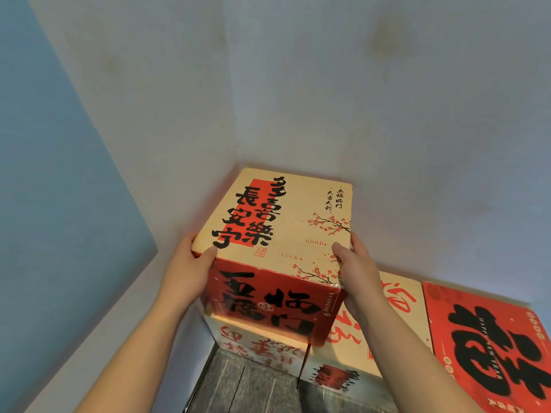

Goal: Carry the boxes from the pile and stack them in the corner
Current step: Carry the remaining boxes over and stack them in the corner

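A cream and red box with black calligraphy on top sits in the wall corner, on top of a cream box with red writing. My left hand grips its near left edge, thumb on the lid. My right hand grips its near right edge, thumb over the lid too. Whether the box rests fully on the one below I cannot tell.
To the right stand a lower cream box with red script and a red box with a large black character. Pale walls meet behind the stack. Grey plank floor shows at the bottom.
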Available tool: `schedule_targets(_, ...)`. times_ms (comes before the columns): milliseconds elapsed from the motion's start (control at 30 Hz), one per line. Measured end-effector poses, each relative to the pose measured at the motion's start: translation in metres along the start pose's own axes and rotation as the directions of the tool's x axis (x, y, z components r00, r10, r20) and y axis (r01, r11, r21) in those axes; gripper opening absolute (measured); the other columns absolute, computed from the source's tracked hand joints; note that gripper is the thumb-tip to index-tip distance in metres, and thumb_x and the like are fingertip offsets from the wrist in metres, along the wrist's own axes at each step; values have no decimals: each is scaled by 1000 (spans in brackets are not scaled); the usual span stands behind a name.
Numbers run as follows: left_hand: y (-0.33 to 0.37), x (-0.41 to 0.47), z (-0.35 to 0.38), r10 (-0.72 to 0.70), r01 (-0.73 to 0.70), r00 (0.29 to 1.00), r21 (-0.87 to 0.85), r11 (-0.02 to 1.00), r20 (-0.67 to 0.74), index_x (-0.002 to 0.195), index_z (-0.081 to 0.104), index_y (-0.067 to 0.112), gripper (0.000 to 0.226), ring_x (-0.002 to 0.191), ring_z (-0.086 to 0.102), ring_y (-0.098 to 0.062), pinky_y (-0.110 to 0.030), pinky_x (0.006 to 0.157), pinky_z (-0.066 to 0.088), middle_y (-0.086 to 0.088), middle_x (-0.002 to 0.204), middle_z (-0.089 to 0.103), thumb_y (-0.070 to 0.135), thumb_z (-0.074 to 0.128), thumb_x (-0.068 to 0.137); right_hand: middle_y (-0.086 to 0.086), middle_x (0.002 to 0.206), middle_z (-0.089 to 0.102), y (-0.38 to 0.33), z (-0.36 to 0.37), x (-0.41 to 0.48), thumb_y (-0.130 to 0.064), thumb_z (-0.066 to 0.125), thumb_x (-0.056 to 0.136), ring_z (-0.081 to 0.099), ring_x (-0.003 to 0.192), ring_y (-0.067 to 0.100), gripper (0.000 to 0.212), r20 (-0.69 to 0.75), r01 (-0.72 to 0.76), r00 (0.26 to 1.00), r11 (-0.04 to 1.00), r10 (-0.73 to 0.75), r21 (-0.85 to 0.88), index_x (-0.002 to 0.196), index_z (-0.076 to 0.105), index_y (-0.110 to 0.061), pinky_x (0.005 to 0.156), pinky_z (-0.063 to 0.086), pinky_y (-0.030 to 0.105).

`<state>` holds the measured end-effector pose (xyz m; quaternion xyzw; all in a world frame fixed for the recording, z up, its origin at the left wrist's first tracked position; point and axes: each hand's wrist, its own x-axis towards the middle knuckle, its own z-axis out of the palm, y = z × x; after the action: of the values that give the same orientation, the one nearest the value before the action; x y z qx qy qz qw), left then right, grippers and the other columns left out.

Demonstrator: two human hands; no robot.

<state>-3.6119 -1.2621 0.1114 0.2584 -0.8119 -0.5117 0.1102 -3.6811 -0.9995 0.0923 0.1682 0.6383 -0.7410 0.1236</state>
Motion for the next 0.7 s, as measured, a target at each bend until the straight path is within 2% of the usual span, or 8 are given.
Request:
schedule_targets(100, 21, -6, -6, 64, -64, 998, 85, 994, -1, 145, 53, 12, 48, 109, 60, -14, -19, 80, 46, -3, 140, 59, 17, 62, 98, -5, 135, 68, -4, 2, -6, -22, 52, 110, 79, 101, 20, 41, -2, 8, 1000, 1000, -8, 3, 147, 46, -38, 60, 58, 32)
schedule_targets(133, 28, -7, -8, 79, -80, 997, 98, 992, 8, 146, 52, 12, 49, 104, 59, -10, -9, 72, 43, -2, 138, 59, 16, 62, 98, -5, 134, 69, -5, 4, -9, -22, 52, 110, 79, 101, 20, 38, -2, 10, 1000, 1000, -10, -1, 143, 46, -38, 61, 59, 32)
schedule_targets(200, 37, -8, -8, 91, -94, 995, 109, 990, 35, 145, 53, 12, 46, 80, 55, 2, -2, 56, 39, 3, 123, 59, 14, 60, 99, -6, 131, 70, -7, 9, -14, -22, 51, 110, 78, 101, 21, 35, 1, 15, 1000, 1000, -15, -8, 139, 46, -40, 61, 58, 31)
schedule_targets(267, 44, -8, -8, 112, -120, 992, 144, 982, 63, 143, 54, 12, 43, 82, 56, 2, -1, 58, 37, 1, 122, 59, 15, 59, 100, -6, 130, 69, -7, 13, -18, -22, 51, 110, 78, 101, 21, 40, 0, 22, 1000, 1000, -22, -13, 146, 44, -38, 59, 58, 30)
schedule_targets(367, 45, -6, -10, 137, -161, 983, 215, 963, 121, 142, 57, 13, 43, 117, 58, -17, -17, 81, 40, -4, 143, 58, 19, 60, 100, -5, 134, 68, -8, 20, -24, -21, 51, 110, 78, 102, 21, 44, 13, 23, 1000, 1000, -23, -17, 151, 42, -37, 54, 57, 27)
schedule_targets(433, 42, -6, -12, 125, -163, 979, 247, 955, 161, 141, 58, 15, 45, 123, 56, -20, -23, 88, 40, -5, 144, 57, 21, 62, 98, -4, 136, 67, -8, 26, -25, -21, 51, 110, 78, 101, 21, 46, 23, 24, 999, 999, -23, -27, 153, 41, -35, 55, 58, 27)
schedule_targets(567, 34, -3, -12, 116, -193, 968, 357, 914, 224, 143, 57, 19, 52, 141, 42, -27, -43, 115, 34, -6, 153, 49, 28, 68, 93, -4, 134, 68, -6, 32, -24, -21, 51, 110, 78, 101, 21, 47, 13, 26, 1000, 999, -26, -34, 154, 41, -35, 55, 57, 28)
schedule_targets(700, 33, 2, -9, 144, -229, 962, 393, 890, 233, 143, 57, 18, 53, 143, 40, -28, -52, 120, 27, -6, 155, 46, 29, 69, 92, -3, 135, 68, -4, 33, -21, -22, 50, 110, 78, 102, 21, 46, 12, 29, 1000, 999, -28, -40, 154, 41, -35, 55, 57, 27)
